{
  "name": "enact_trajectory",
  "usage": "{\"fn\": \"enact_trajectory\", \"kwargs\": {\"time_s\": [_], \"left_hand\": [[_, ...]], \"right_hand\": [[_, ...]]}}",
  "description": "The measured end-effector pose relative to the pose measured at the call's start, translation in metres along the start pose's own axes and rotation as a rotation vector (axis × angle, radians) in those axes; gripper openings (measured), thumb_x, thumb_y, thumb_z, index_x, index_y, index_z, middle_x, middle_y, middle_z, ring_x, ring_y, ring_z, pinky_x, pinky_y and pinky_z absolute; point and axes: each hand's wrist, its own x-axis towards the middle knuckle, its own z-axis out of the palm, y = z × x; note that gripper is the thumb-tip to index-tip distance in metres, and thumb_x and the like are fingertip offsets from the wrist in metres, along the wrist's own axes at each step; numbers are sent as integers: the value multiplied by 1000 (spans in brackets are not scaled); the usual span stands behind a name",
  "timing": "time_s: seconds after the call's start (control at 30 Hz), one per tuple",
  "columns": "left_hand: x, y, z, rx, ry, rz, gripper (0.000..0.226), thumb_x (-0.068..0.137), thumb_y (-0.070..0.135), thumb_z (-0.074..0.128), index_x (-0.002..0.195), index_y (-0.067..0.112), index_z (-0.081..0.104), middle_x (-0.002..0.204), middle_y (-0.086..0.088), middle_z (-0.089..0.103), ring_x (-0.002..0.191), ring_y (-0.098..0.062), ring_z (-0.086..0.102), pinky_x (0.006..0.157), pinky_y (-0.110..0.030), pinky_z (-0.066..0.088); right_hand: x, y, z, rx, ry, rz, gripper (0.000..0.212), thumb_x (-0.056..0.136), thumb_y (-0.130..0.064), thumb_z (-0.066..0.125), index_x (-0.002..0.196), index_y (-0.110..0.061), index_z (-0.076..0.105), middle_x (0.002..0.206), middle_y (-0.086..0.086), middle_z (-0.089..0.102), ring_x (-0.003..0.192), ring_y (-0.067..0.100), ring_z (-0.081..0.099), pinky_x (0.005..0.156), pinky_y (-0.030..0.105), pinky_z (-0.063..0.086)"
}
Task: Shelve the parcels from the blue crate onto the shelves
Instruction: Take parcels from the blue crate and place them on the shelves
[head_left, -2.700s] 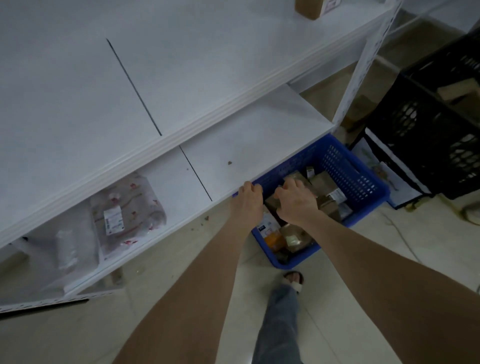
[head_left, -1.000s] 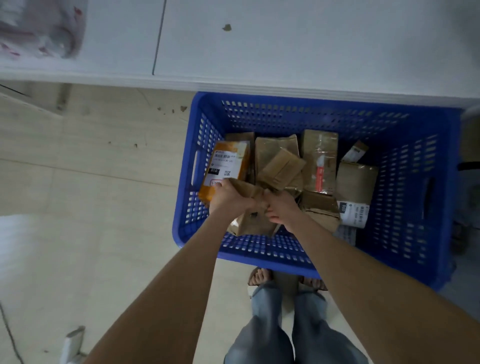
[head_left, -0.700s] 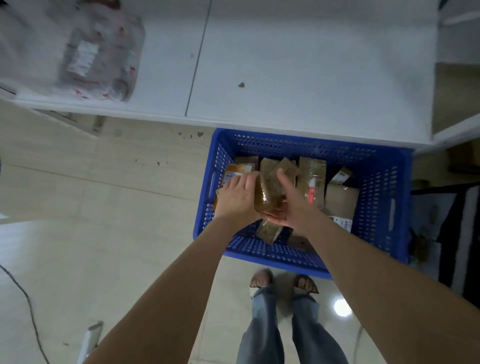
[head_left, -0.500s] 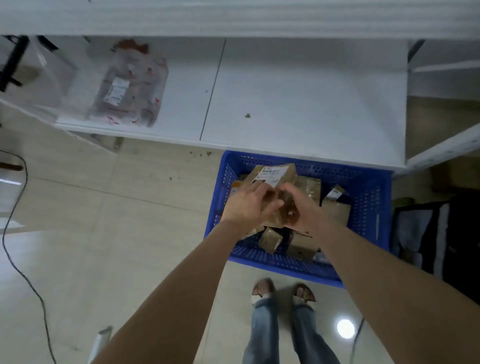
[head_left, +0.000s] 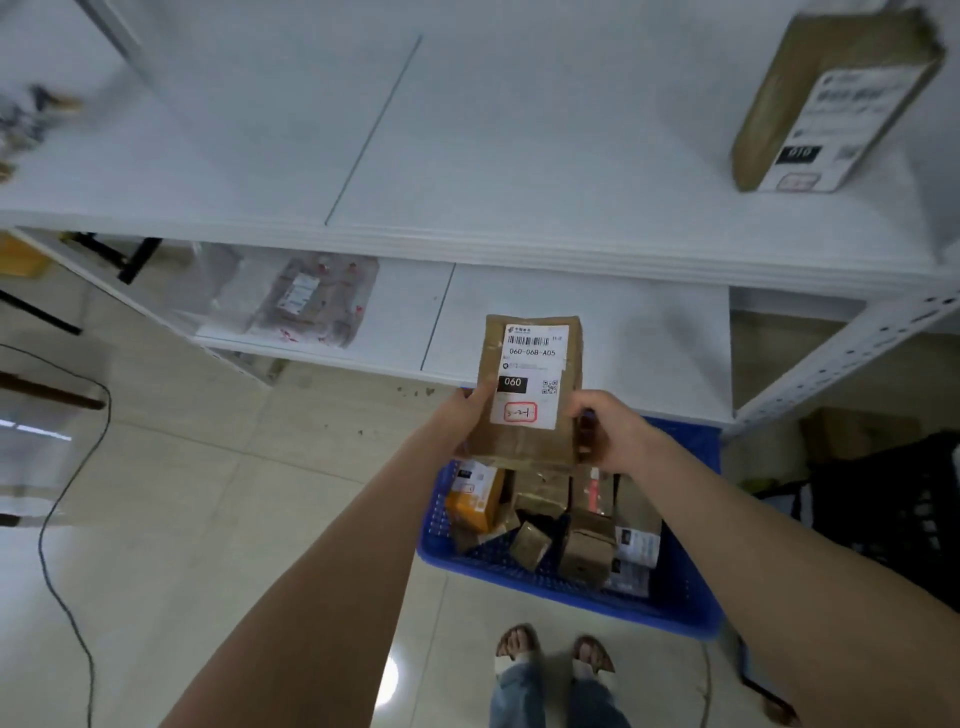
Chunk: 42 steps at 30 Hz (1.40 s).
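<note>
Blue crate (head_left: 685, 618) sits on the floor by the feet, with more parcels inside. Above it, the left hand (head_left: 460, 426) and right hand (head_left: 610, 436) clasp opposite side edges of one brown parcel (head_left: 530, 395), equally near. The parcel is label up, its long axis pointing away towards the front edge of the lower shelf (head_left: 623, 322), with the upper shelf (head_left: 519, 156) beyond

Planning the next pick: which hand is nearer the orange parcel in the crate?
Left. The left hand is directly above the orange parcel; the right hand sits farther right.
</note>
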Motion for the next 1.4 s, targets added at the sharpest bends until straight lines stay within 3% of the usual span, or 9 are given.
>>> {"fn": "enact_trajectory", "kwargs": {"time_s": [0.17,0.27,0.37,0.6,0.77,0.93,1.1,1.3,1.4], "left_hand": [[-40,32,-21,-56,-26,93,58,93,60,37,132,18,48,125,-9,59,111,-30,58,90,-49,53],[-58,51,-33,-80,-6,190,53,96,55,38,132,17,47,123,-6,60,107,-26,59,89,-45,53],[-74,70,-41,-142,35,266,47,99,47,38,131,14,47,112,-4,62,95,-22,61,82,-37,52],[-102,101,-53,-157,84,387,39,102,38,36,125,14,55,112,-5,65,103,-26,62,89,-42,52],[-121,120,-59,-150,128,485,35,102,29,38,123,9,57,103,-4,65,91,-21,61,76,-33,55],[-139,134,-66,-127,170,542,34,101,25,41,127,9,56,106,-7,65,93,-24,62,81,-38,55],[-162,153,-81,-138,173,563,38,101,20,39,139,16,43,105,-7,63,89,-26,62,74,-36,55],[-186,164,-104,-150,267,578,40,98,24,48,136,14,42,109,-10,65,95,-28,64,77,-42,56],[-191,166,-123,-147,347,599,37,96,18,50,133,12,46,116,-13,65,101,-31,64,83,-48,55]], "right_hand": [[-43,-35,16,7,-54,-132,28,72,-6,49,98,-9,60,92,9,55,79,22,51,66,32,43],[-61,-56,20,-61,-92,-166,37,73,-6,50,107,-13,64,99,6,60,91,23,54,90,46,45],[-81,-76,27,-172,-91,-189,36,82,-10,53,116,-19,61,106,4,62,100,25,59,93,58,44],[-108,-103,36,-196,-72,-302,36,86,-12,52,121,-20,54,107,10,58,96,30,58,92,54,47],[-125,-118,39,-215,-62,-357,38,84,-12,52,121,-19,53,111,12,58,99,31,58,87,52,49],[-141,-131,43,-226,-38,-405,32,82,-13,52,113,-19,56,105,9,58,94,29,58,82,46,50],[-157,-147,57,-241,-33,-494,34,77,-14,55,109,-26,60,107,5,61,97,27,57,95,49,46],[-176,-162,83,-244,-115,-563,32,80,-10,58,108,-27,62,96,3,62,88,26,60,71,38,54],[-179,-167,101,-270,-120,-607,34,79,-10,62,108,-27,64,100,4,67,88,27,63,86,42,54]]}}
